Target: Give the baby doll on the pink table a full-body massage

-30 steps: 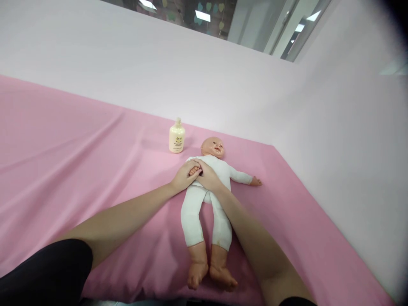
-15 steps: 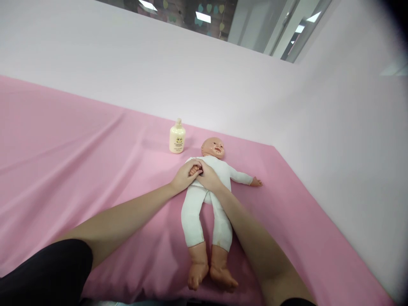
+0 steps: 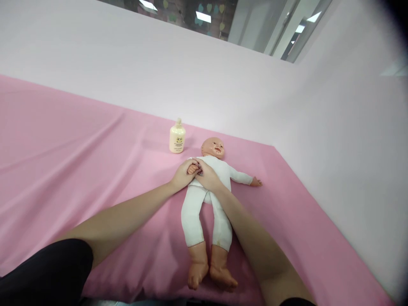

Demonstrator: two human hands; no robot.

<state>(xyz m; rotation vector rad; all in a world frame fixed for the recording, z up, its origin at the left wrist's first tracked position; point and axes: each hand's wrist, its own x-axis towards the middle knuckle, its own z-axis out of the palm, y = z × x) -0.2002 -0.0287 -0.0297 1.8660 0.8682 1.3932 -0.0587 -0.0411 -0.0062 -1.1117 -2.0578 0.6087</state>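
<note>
A baby doll (image 3: 208, 195) in a white top and trousers lies on its back, head away from me and bare feet toward me. My left hand (image 3: 184, 174) is closed around the doll's hand (image 3: 192, 169) on the left side of its body. From the other side my right hand (image 3: 206, 173) is closed on the same small hand and wrist, its fingers meeting those of my left. The doll's fist shows between my hands; its forearm is mostly hidden under them. Its other arm (image 3: 244, 176) stretches out to the right on the sheet.
A cream bottle (image 3: 177, 137) with a dark printed label stands upright to the left of the doll's head. Pink sheet (image 3: 95, 161) covers the surface. White walls (image 3: 143, 72) rise behind and on the right, with a window (image 3: 204, 19) at the top.
My hands have shifted very slightly on the doll's hand, which now sits a little further left. The doll's body and the bottle stay in place.
</note>
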